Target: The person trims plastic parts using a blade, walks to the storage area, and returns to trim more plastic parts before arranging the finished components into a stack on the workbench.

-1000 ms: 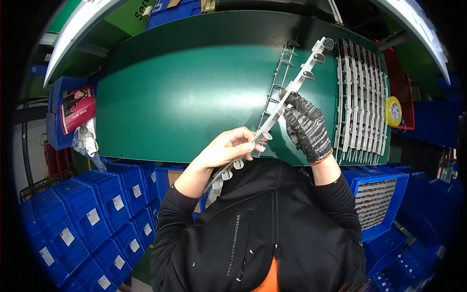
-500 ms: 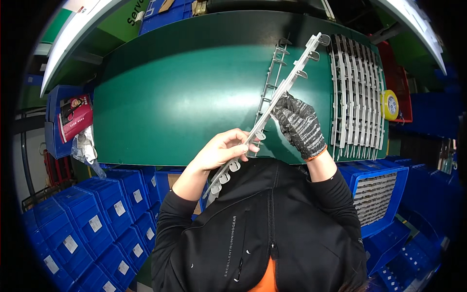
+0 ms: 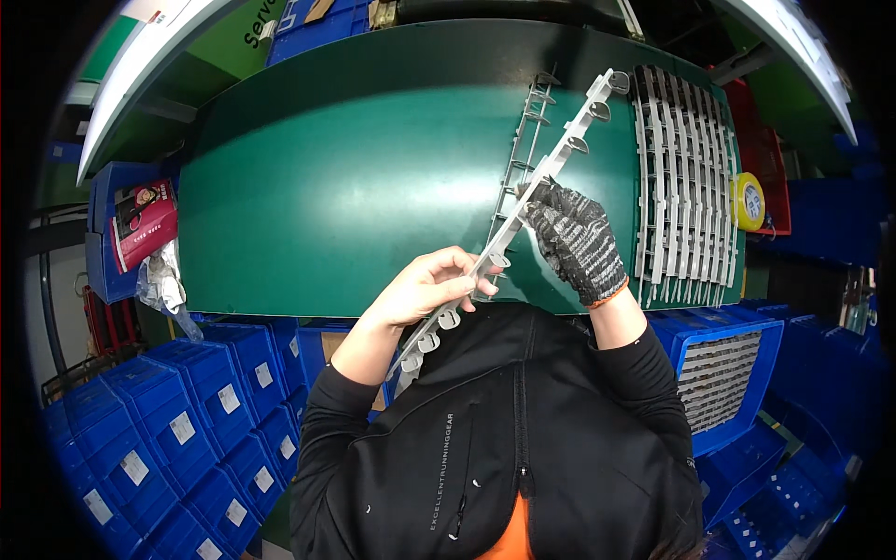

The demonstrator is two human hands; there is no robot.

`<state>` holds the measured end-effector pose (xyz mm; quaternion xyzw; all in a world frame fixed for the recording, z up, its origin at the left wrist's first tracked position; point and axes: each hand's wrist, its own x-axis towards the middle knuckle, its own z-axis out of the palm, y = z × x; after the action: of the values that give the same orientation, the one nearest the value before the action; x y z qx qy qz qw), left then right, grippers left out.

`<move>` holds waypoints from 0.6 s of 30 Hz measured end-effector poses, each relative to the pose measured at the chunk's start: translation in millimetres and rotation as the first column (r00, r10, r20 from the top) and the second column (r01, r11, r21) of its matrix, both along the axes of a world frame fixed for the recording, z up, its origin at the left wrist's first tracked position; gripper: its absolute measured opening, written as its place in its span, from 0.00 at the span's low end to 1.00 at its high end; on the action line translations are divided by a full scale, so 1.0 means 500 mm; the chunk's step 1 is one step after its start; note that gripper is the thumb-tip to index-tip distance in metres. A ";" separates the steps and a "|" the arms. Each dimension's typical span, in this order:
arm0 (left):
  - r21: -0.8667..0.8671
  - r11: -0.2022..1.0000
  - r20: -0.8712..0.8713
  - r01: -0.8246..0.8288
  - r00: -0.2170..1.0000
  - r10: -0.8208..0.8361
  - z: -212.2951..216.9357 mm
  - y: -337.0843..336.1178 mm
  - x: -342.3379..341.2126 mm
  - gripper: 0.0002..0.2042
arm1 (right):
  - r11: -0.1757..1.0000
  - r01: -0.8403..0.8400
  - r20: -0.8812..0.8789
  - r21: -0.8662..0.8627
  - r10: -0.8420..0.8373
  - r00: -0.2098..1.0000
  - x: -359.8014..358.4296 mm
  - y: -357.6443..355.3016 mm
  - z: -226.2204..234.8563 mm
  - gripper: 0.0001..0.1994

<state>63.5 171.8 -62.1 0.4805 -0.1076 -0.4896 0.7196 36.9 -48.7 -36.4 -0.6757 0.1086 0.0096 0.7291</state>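
A long light-grey strip with rounded tabs [image 3: 564,153] runs slantwise between my hands, its far end toward the back right and its near end over my jacket. My bare left hand [image 3: 435,285] pinches it below the middle, thumb on top. On its upper half, my right hand [image 3: 576,238], in a dark grey knitted glove with an orange cuff, is closed around the strip's edge. A second tabbed strip [image 3: 514,165] lies on the green table just left of the held one, partly hidden behind it and my hands.
Several similar strips [image 3: 686,187] lie side by side at the table's [image 3: 327,187] right. Beside them sits a yellow round object [image 3: 749,202]. A blue crate [image 3: 728,373] of strips stands at lower right; stacked blue bins [image 3: 182,425] fill the lower left. A red packet [image 3: 147,224] rests at the left edge.
The held strip has tilted slightly, its far end a little lower and its face turned somewhat. My right hand has shifted slightly with it; the left stays in place.
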 end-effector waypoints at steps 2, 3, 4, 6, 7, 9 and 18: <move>0.021 1.000 0.001 -0.003 1.000 0.003 0.010 -0.004 0.001 0.05 | 0.982 0.010 -0.143 0.187 0.018 0.990 0.002 0.004 0.008 0.10; 0.044 0.999 0.004 -0.009 1.000 0.009 0.015 -0.005 0.001 0.03 | 0.982 0.009 -0.142 0.188 0.018 0.990 0.003 0.005 0.009 0.10; 0.044 0.999 0.005 -0.009 1.000 0.009 0.012 -0.005 0.000 0.03 | 0.979 0.023 -0.147 0.200 0.007 0.989 0.003 0.006 0.011 0.11; 0.008 1.000 0.036 -0.004 0.999 0.003 0.000 -0.002 -0.002 0.08 | 0.976 0.036 -0.152 0.213 -0.004 0.988 0.002 0.006 0.012 0.11; 0.008 1.000 0.037 -0.005 0.999 0.004 0.000 -0.002 -0.002 0.08 | 0.976 0.045 -0.171 0.213 -0.008 0.985 0.000 0.005 0.010 0.10; -0.001 1.000 0.047 -0.015 0.999 0.015 -0.002 -0.001 -0.003 0.08 | 0.976 0.052 -0.191 0.213 -0.011 0.982 -0.002 0.006 0.008 0.10; 0.218 0.942 0.319 -0.256 0.931 0.179 0.004 -0.009 0.003 0.05 | 0.909 -0.137 0.014 -0.393 0.155 0.988 -0.037 -0.005 -0.017 0.07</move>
<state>65.1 167.3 -60.1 0.6459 -0.0952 -0.3387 0.6775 18.6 -51.2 -45.0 -0.8138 0.0412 0.0272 0.5791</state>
